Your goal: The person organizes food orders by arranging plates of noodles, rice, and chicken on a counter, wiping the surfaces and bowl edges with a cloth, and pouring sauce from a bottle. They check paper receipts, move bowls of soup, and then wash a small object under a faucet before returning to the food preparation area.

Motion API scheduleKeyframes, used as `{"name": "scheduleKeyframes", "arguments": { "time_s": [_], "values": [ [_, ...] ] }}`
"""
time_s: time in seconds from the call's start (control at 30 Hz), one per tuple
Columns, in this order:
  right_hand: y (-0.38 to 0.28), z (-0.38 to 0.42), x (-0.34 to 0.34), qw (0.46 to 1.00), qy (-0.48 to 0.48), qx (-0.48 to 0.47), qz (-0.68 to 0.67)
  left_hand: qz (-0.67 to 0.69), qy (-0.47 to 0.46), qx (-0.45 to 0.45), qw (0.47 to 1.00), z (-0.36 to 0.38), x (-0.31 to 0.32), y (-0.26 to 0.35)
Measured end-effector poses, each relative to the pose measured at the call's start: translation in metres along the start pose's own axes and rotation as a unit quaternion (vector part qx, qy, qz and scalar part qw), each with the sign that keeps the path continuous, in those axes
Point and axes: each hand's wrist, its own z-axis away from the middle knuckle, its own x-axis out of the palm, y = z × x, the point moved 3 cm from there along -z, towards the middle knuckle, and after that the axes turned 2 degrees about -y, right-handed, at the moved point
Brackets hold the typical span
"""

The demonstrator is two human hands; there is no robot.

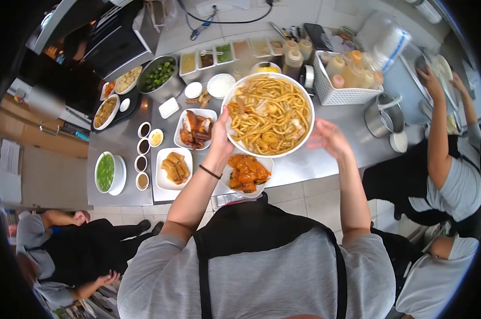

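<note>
My left hand grips the left rim of a round white bowl, its thumb over the edge. Thick yellow-brown noodles fill the bowl, which is held up over the steel counter. Just off the bowl's right side, my right hand is open, fingers stretched toward the rim and slightly blurred. Under the bowl's near edge stands a dish of orange-glazed food. Roasted meat pieces lie in a white dish beside my left hand, and fried rolls sit on a square plate nearer the front.
Small sauce cups and a bowl of green soup stand at left. Behind are a pot of green vegetables and condiment containers. A white basket of bottles and a metal pot stand right. Co-workers flank me, one at the sink.
</note>
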Motion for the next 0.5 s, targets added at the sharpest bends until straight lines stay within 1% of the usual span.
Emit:
{"name": "scheduleKeyframes", "arguments": {
  "time_s": [0.03,0.07,0.1,0.13,0.17,0.2,0.27,0.3,0.37,0.4,0.43,0.47,0.5],
  "values": [
    [-0.003,-0.022,-0.006,1.000,-0.009,0.014,0.021,0.006,0.019,0.016,1.000,0.004,-0.004,0.011],
    [0.000,-0.060,-0.016,0.979,0.034,-0.043,0.198,-0.027,0.019,0.043,0.999,0.000,-0.022,0.017],
    [0.009,-0.095,-0.023,0.922,0.077,-0.101,0.366,-0.005,0.019,0.046,0.999,0.005,-0.018,0.026],
    [0.014,-0.112,-0.009,0.854,0.103,-0.191,0.474,-0.012,0.021,0.051,0.998,0.010,-0.018,0.033],
    [0.019,-0.124,0.006,0.763,0.127,-0.277,0.570,-0.018,0.021,0.056,0.998,0.014,-0.017,0.040],
    [0.029,-0.136,0.004,0.763,0.126,-0.277,0.570,-0.018,0.022,0.058,0.998,0.018,-0.015,0.045],
    [0.050,-0.152,0.000,0.767,0.074,-0.222,0.598,-0.032,0.018,0.041,0.998,0.027,-0.011,0.050],
    [0.041,-0.149,-0.001,0.767,0.075,-0.221,0.598,-0.032,0.018,0.039,0.999,0.030,-0.011,0.052],
    [-0.009,-0.126,-0.002,0.777,0.116,-0.267,0.558,-0.026,0.014,0.010,1.000,0.035,-0.009,0.051],
    [-0.026,-0.115,-0.012,0.865,0.109,-0.228,0.434,-0.014,0.006,-0.003,1.000,0.038,-0.006,0.049],
    [-0.040,-0.103,-0.024,0.931,0.102,-0.182,0.299,-0.011,0.004,-0.010,1.000,0.040,-0.004,0.045],
    [-0.048,-0.094,-0.033,0.950,0.035,-0.136,0.280,-0.010,0.003,-0.033,0.999,0.041,-0.002,0.038],
    [-0.046,-0.095,-0.045,0.949,0.045,-0.133,0.281,-0.010,0.001,-0.058,0.998,0.041,0.001,0.032]
  ]
}}
